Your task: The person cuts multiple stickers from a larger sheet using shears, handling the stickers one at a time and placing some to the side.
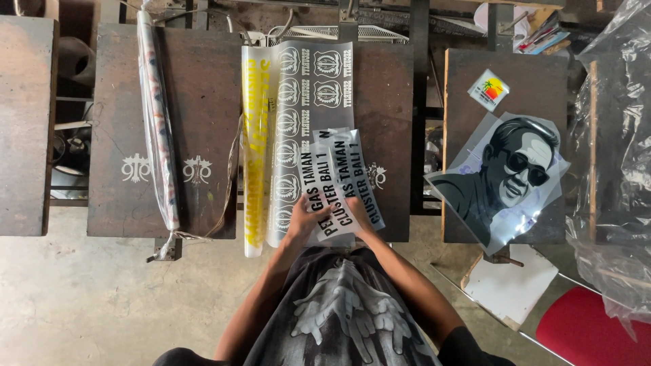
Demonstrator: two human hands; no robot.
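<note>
A worn concrete floor runs under a row of dark, scuffed printing boards, and the person stands at the middle board (386, 102), looking straight down on it. At that board's near edge lie two clear film strips with white block lettering (339, 179), overlapping each other and tilted slightly off square. The left hand (303, 220) rests flat on the near end of the left strip, fingers spread a little and pressing down rather than gripping. The right hand (359, 210) lies on the near end of the right strip, fingers close together; whether the thumb hooks under the film I cannot tell. Beneath the strips, a larger clear sheet printed with rows of white emblems (308, 88) stretches from the far edge towards the near edge of the board. Just beside it on the left, a long film with yellow lettering (255, 142) overhangs the near edge. On the board to the left, a rolled bundle of film (156, 122) lies from far edge to near edge. On the right-hand board, a film with a monochrome portrait in sunglasses (505, 179) sits askew, with a small sticker showing a palm and sunset (489, 89) near the far edge.
</note>
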